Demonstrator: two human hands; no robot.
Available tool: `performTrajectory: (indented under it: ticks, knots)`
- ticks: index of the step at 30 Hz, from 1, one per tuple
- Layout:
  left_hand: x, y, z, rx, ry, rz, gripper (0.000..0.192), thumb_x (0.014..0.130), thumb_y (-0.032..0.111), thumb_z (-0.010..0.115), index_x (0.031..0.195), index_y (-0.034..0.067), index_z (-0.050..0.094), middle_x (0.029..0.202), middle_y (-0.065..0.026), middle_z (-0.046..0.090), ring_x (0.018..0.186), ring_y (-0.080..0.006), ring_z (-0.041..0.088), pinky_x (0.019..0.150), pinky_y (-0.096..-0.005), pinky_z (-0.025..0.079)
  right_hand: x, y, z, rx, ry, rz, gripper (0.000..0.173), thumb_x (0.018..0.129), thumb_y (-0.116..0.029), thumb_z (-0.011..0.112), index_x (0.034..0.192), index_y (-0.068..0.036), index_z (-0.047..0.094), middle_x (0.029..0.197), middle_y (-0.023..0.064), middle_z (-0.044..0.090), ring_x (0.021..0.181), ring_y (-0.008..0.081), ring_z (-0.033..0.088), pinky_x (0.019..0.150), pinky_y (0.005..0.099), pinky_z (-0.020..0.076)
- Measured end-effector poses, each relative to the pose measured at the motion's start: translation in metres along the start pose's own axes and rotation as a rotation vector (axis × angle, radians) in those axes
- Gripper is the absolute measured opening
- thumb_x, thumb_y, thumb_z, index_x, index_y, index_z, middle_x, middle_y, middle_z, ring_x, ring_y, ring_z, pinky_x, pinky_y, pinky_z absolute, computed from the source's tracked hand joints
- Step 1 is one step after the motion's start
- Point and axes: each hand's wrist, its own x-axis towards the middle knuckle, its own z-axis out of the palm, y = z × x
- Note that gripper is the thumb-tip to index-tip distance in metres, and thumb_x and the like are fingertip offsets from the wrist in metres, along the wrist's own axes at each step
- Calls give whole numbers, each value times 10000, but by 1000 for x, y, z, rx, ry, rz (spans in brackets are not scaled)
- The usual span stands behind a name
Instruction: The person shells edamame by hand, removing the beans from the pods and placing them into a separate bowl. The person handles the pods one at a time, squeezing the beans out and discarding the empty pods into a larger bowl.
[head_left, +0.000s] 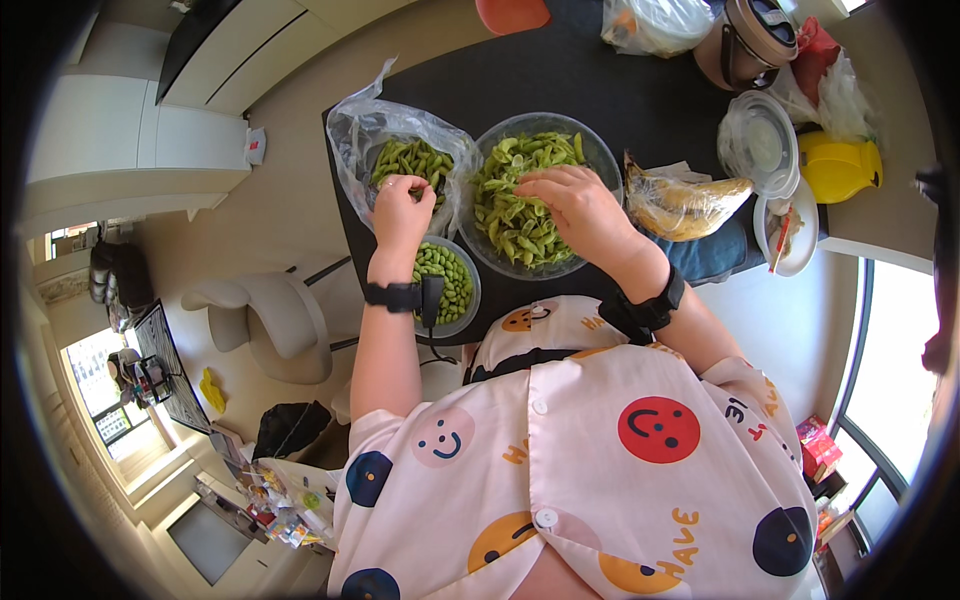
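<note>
My left hand (405, 211) is over the opening of a clear plastic bag (356, 135) of green soybean pods (424, 160), its thumb and forefinger brought together; whether a pod is between them cannot be told. Over the right part of a large clear bowl (604, 150) heaped with pale green pods or empty shells (517, 217) is my right hand (574, 199), fingers bent downward, their tips partly hidden. Shelled green beans (452, 279) fill a smaller round bowl (474, 296) beneath my left wrist, near the edge of the dark table (465, 82).
Bananas in plastic wrap (686, 206) lie right of the large bowl, beside a blue cloth (701, 255). Further right stand stacked clear lids or containers (761, 142), a white plate (806, 240) and a yellow jug (840, 166). A grey chair (277, 322) stands at the left.
</note>
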Motion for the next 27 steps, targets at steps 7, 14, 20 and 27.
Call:
performTrajectory:
  ticks: [7,14,20,27]
  knots:
    - [-36,71,-31,-1132,-571,-306,107,919,36,610,1015,-12,612,847,-60,687,584,-65,568,524,-187,431,9,-23,0,372,-29,219,213,845,-30,648,1056,-33,673,955,144,677,851,316,663,731,365,535]
    - [-59,104,-23,-956,-444,-113,236,933,58,603,1147,-41,621,839,-60,673,648,-117,611,581,-246,492,3,-26,-10,283,-36,98,127,823,-22,686,947,-14,709,804,118,651,716,287,644,634,344,523]
    - [-59,112,-23,-387,-219,276,179,839,39,670,988,-60,678,853,-196,664,771,-363,623,694,-392,503,-2,-28,-14,142,-116,9,114,815,-76,679,910,-14,692,818,123,647,752,311,641,649,391,530]
    - [-68,116,-20,-366,-192,360,167,841,27,659,981,-63,677,888,-203,673,830,-379,638,725,-412,512,-3,-26,-18,97,-192,17,125,749,-140,678,789,-29,637,769,106,618,732,314,631,642,408,524]
